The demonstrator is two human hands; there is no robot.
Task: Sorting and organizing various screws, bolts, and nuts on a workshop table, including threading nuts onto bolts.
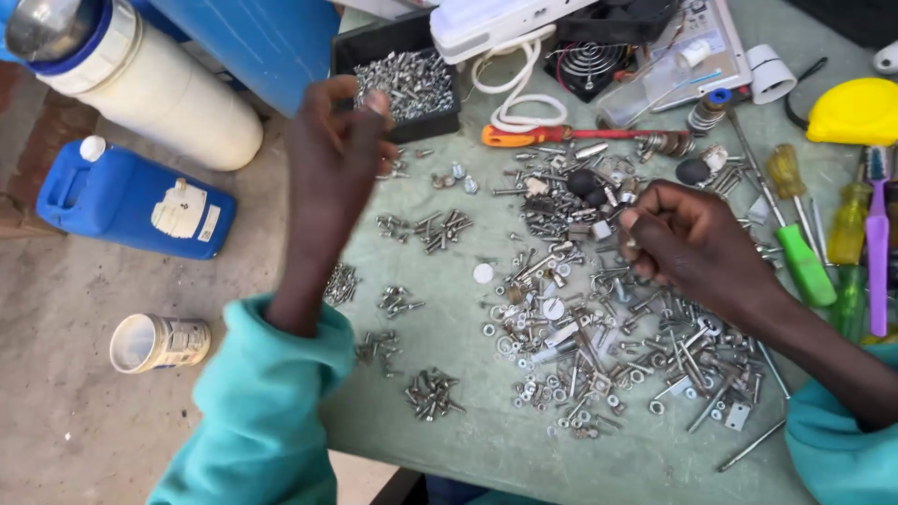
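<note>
**Hands over mixed hardware on table**

Left hand (341, 140) is raised above the far-left part of the table (468, 458), fingers curled together at the tips, apparently pinching something small; the item itself is too blurred to identify. It hovers just near of the black tray (398, 79) filled with screws, nearly touching its near-left corner.

Right hand (687, 238) is lowered onto the big loose pile (580, 309) of screws, nuts and washers, thumb and fingers pressed together on a small metal piece at the pile's far edge; which piece, cannot tell.

Relation: the pile lies directly under and left of the right hand; the tray lies far-left, next to the left hand. Small sorted heaps (430, 393) sit between the pile and the left sleeve. Pieces in the pile point every way, no shared long axis. Screwdrivers (804, 257) lie right of the right hand.
</note>
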